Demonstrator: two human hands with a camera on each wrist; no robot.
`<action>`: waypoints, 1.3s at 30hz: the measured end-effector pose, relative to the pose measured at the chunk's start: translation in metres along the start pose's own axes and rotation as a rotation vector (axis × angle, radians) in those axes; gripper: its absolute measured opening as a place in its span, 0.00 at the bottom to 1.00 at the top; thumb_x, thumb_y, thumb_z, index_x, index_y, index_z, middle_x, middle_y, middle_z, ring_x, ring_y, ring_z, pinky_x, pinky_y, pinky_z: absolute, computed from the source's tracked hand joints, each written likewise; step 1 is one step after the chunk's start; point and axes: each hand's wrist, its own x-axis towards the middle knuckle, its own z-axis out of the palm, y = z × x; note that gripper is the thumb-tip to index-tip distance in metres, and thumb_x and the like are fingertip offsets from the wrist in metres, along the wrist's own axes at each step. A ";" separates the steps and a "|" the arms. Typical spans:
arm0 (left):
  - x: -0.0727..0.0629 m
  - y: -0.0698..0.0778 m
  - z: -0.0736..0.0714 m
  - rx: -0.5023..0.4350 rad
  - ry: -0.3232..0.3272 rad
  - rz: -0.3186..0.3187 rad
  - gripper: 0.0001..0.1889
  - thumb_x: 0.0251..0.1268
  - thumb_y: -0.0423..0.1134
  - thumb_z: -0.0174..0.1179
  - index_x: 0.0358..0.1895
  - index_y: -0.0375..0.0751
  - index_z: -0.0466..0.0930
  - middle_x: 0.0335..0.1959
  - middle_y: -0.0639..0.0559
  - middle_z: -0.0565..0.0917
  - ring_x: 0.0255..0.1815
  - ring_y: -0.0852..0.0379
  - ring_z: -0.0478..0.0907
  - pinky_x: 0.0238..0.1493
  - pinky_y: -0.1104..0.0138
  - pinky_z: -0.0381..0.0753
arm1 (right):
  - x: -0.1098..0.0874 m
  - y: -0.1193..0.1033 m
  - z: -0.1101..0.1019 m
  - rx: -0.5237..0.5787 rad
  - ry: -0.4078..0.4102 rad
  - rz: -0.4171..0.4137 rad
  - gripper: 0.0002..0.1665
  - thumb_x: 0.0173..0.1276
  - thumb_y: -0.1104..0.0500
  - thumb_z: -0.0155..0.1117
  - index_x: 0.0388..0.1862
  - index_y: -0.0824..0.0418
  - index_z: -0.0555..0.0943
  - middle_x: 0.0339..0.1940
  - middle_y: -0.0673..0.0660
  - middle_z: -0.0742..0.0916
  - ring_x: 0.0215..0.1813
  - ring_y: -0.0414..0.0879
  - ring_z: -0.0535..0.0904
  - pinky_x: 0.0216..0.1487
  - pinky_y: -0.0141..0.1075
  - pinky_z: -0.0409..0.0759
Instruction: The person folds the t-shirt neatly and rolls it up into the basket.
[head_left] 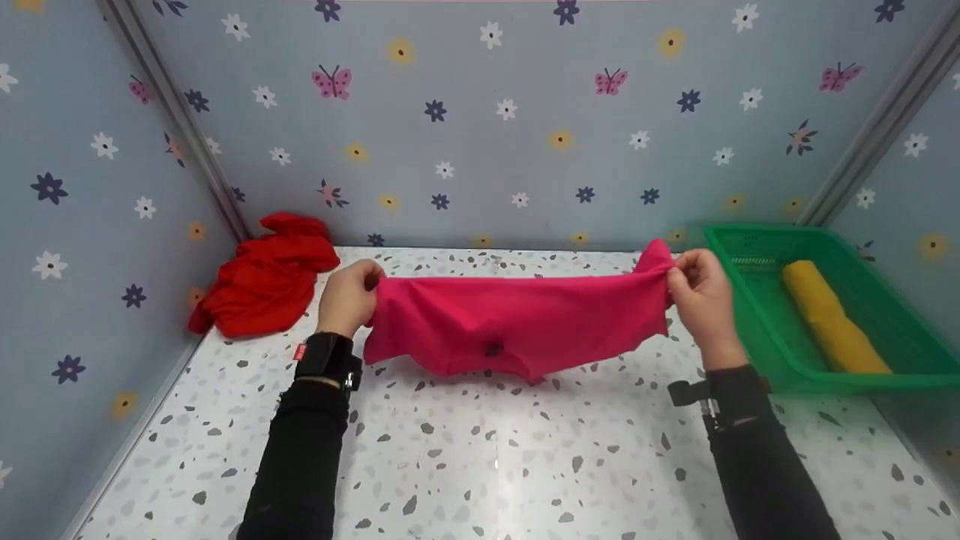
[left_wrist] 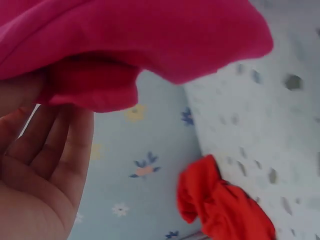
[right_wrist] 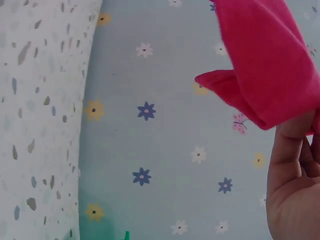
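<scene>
A bright pink piece of cloth point(head_left: 517, 322) is stretched sideways between both hands above the speckled table, its lower edge hanging uneven and a small dark mark near its middle. My left hand point(head_left: 351, 298) pinches its left upper corner between thumb and fingers. At the other end my right hand point(head_left: 703, 304) pinches the right upper corner, where a flap of cloth sticks up past the fingers. In the left wrist view the pink cloth point(left_wrist: 150, 35) covers the fingertips. The right wrist view has the cloth point(right_wrist: 270, 60) folded over the right hand's fingers point(right_wrist: 292, 145).
A crumpled red cloth point(head_left: 266, 281) lies at the back left by the wall. On the right stands a green plastic basket point(head_left: 799, 352) with a rolled yellow cloth point(head_left: 836, 319) inside. Flowered panels point(head_left: 495, 135) enclose the table point(head_left: 465, 465) at the back and sides.
</scene>
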 end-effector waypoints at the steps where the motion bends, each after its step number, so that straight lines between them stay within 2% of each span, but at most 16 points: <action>1: -0.001 -0.005 0.003 0.028 -0.013 -0.014 0.07 0.61 0.28 0.55 0.38 0.39 0.81 0.34 0.44 0.82 0.35 0.46 0.76 0.37 0.57 0.73 | -0.003 0.003 0.005 -0.031 -0.041 0.014 0.04 0.72 0.66 0.51 0.40 0.69 0.71 0.27 0.55 0.77 0.26 0.42 0.73 0.25 0.29 0.76; 7: -0.009 -0.031 0.020 0.152 -0.071 -0.066 0.07 0.65 0.28 0.54 0.41 0.38 0.81 0.38 0.41 0.84 0.40 0.43 0.80 0.41 0.50 0.76 | -0.021 0.013 0.038 -0.142 -0.330 0.073 0.02 0.69 0.68 0.53 0.40 0.64 0.72 0.30 0.60 0.80 0.28 0.50 0.76 0.26 0.35 0.80; 12: -0.011 -0.039 0.024 0.151 -0.081 -0.095 0.12 0.63 0.26 0.52 0.45 0.36 0.81 0.41 0.39 0.85 0.43 0.41 0.81 0.44 0.48 0.77 | -0.040 0.015 0.066 -0.221 -0.560 0.084 0.04 0.66 0.68 0.54 0.38 0.62 0.72 0.30 0.56 0.80 0.30 0.49 0.77 0.27 0.36 0.80; 16: -0.012 -0.035 0.026 0.091 -0.033 -0.145 0.16 0.62 0.25 0.51 0.51 0.35 0.80 0.48 0.38 0.84 0.49 0.40 0.80 0.49 0.47 0.76 | -0.054 0.017 0.086 -0.291 -0.684 -0.006 0.06 0.62 0.69 0.56 0.34 0.59 0.72 0.28 0.51 0.80 0.30 0.44 0.77 0.29 0.35 0.79; 20: -0.012 -0.024 0.030 0.043 0.046 -0.182 0.19 0.62 0.25 0.48 0.55 0.37 0.79 0.51 0.40 0.83 0.52 0.41 0.79 0.50 0.43 0.74 | -0.066 0.017 0.101 -0.336 -0.763 -0.121 0.08 0.60 0.69 0.59 0.31 0.58 0.72 0.27 0.48 0.79 0.31 0.42 0.76 0.32 0.35 0.78; 23: -0.012 -0.014 0.033 0.026 0.099 -0.145 0.21 0.61 0.23 0.46 0.55 0.37 0.79 0.51 0.41 0.83 0.52 0.42 0.78 0.52 0.44 0.74 | -0.071 0.017 0.109 -0.357 -0.811 -0.167 0.07 0.62 0.67 0.61 0.31 0.58 0.74 0.27 0.46 0.79 0.32 0.41 0.76 0.34 0.35 0.78; 25: -0.013 -0.006 0.035 0.030 0.128 -0.091 0.21 0.61 0.23 0.47 0.55 0.36 0.79 0.51 0.40 0.83 0.53 0.42 0.78 0.54 0.47 0.74 | -0.073 0.018 0.112 -0.363 -0.839 -0.187 0.06 0.64 0.66 0.62 0.31 0.58 0.74 0.27 0.46 0.79 0.32 0.42 0.76 0.35 0.36 0.78; 29: -0.016 0.009 0.043 0.098 0.179 0.070 0.19 0.58 0.21 0.50 0.51 0.34 0.81 0.47 0.39 0.84 0.51 0.41 0.79 0.52 0.51 0.76 | -0.074 0.021 0.113 -0.358 -0.879 -0.218 0.05 0.65 0.64 0.64 0.33 0.58 0.76 0.28 0.47 0.80 0.34 0.42 0.77 0.39 0.38 0.79; 32: -0.022 0.022 0.052 0.137 0.187 0.208 0.16 0.56 0.21 0.54 0.47 0.34 0.83 0.43 0.40 0.86 0.47 0.41 0.81 0.50 0.52 0.77 | -0.074 0.024 0.113 -0.350 -0.898 -0.240 0.05 0.65 0.63 0.66 0.34 0.59 0.77 0.29 0.48 0.81 0.35 0.43 0.78 0.41 0.39 0.80; 35: -0.033 0.041 0.065 0.131 0.089 0.279 0.12 0.59 0.25 0.58 0.45 0.35 0.85 0.41 0.42 0.86 0.45 0.44 0.82 0.49 0.54 0.79 | -0.073 0.025 0.110 -0.334 -0.913 -0.242 0.04 0.65 0.63 0.66 0.34 0.59 0.78 0.30 0.48 0.81 0.36 0.43 0.79 0.42 0.39 0.80; 37: -0.043 0.055 0.075 0.103 -0.022 0.280 0.10 0.61 0.28 0.60 0.44 0.36 0.85 0.40 0.45 0.86 0.45 0.47 0.83 0.49 0.56 0.80 | -0.072 0.026 0.109 -0.318 -0.919 -0.233 0.03 0.65 0.63 0.66 0.34 0.59 0.79 0.30 0.48 0.82 0.36 0.43 0.79 0.42 0.39 0.80; 39: -0.051 0.066 0.087 0.083 -0.144 0.255 0.09 0.63 0.31 0.62 0.45 0.38 0.85 0.40 0.47 0.86 0.44 0.50 0.82 0.50 0.59 0.79 | -0.071 0.027 0.108 -0.303 -0.924 -0.225 0.02 0.65 0.63 0.66 0.35 0.60 0.80 0.31 0.48 0.83 0.37 0.43 0.80 0.43 0.39 0.80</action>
